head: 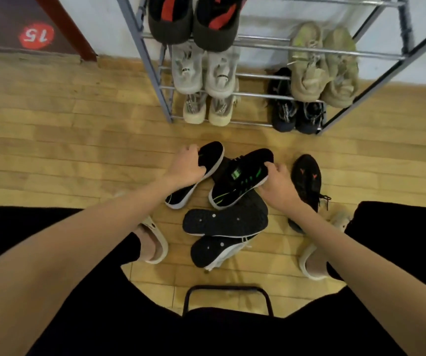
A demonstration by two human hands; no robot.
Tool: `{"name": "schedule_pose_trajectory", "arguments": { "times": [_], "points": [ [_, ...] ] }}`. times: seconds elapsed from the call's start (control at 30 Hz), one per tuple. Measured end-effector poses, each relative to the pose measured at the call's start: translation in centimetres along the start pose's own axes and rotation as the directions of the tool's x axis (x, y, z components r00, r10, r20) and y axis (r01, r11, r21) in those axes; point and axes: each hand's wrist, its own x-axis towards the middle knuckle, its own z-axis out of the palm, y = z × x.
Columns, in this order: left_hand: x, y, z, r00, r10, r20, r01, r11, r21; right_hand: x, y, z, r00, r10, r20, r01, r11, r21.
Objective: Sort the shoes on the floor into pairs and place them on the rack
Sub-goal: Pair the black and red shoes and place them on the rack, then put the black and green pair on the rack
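On the wooden floor in front of the metal shoe rack (155,73) lies a heap of dark shoes. My left hand (187,167) grips a black shoe with a white sole rim (208,160) at its collar. My right hand (277,187) grips its match, a black shoe with green stripes (240,178), along its side. Below them lie two shoes turned sole-up (224,222) (214,250), one showing white upper. A black shoe with pink marks (307,181) lies to the right.
The rack holds pairs: black-and-red shoes (194,19) on top, grey ones (204,70), beige ones (322,65), cream ones (206,109) and dark ones (296,111) lower down. My feet in pale slippers (152,240) (314,255) flank the heap. A black stool frame (227,291) stands beneath me.
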Motion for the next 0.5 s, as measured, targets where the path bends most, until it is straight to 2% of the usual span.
{"name": "schedule_pose_trajectory", "arguments": {
  "times": [0.13,0.23,0.4,0.5],
  "points": [
    [-0.4,-2.4,4.7,0.993,-0.039,0.113,0.030,0.996,0.080,-0.2,2.0,2.5,0.984,0.073,0.162,-0.079,0.996,0.031],
    [-0.2,-4.4,7.1,0.983,-0.140,0.117,0.121,0.981,0.152,0.7,1.5,4.4,0.967,0.126,0.223,-0.140,0.989,0.052],
    [1.2,-7.4,9.3,0.966,-0.247,0.082,0.239,0.966,0.096,2.9,-2.2,8.9,0.936,0.278,0.216,-0.321,0.925,0.202],
    [2.3,-9.1,9.8,0.951,-0.304,0.053,0.300,0.951,0.073,4.0,-4.9,10.8,0.868,0.461,0.183,-0.494,0.842,0.219]
  ]
}}
